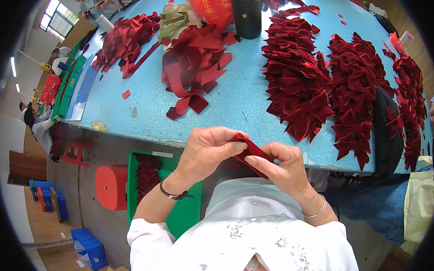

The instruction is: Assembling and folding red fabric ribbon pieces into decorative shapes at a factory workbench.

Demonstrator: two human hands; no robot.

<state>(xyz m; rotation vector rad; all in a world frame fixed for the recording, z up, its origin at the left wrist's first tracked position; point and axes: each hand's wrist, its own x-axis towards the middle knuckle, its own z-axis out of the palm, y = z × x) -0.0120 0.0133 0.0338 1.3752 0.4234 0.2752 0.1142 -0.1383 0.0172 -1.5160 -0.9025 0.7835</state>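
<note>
My left hand and my right hand meet just below the near edge of the blue table. Both pinch one strip of dark red velvet ribbon, which is folded between my fingertips. On the table above my hands lie loose red ribbon strips in a tangle. To their right are rows of finished red bows, and more red bows lie further right.
A dark cylinder and a red bag stand at the table's far side. A green crate with red pieces and a red stool sit on the floor at left. Another person's leg is at right. Other people work at far left.
</note>
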